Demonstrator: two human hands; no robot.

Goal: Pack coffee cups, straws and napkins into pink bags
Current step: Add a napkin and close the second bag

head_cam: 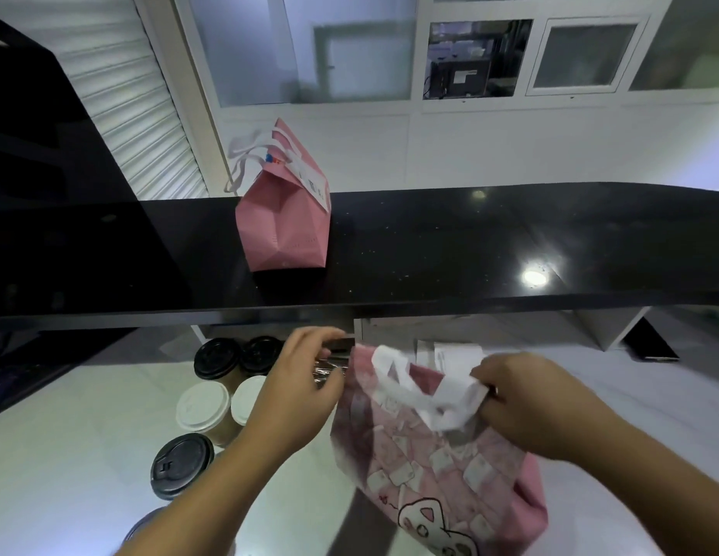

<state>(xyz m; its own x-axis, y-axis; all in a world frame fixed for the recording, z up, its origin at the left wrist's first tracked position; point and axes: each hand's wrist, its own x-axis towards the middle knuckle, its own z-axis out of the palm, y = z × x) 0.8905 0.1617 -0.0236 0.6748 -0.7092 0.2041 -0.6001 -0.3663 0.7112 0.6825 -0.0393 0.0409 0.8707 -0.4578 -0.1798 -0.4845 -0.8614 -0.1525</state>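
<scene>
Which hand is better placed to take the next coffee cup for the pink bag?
Probably left. The left hand is beside the lidded paper cups, left of the patterned pink bag. The right hand pinches the bag's white handles.

The black counter (450, 242) is showing a polished, speckled stone look, gleaming under a lamp. The far pink bag (283, 230) is looking like matt, creased paper with white cloth-like handles. The near pink bag (442, 471) is appearing soft and printed, its white handles (426, 391) limp. The cup lids (203, 407) are looking like smooth plastic, over paper cups.
</scene>
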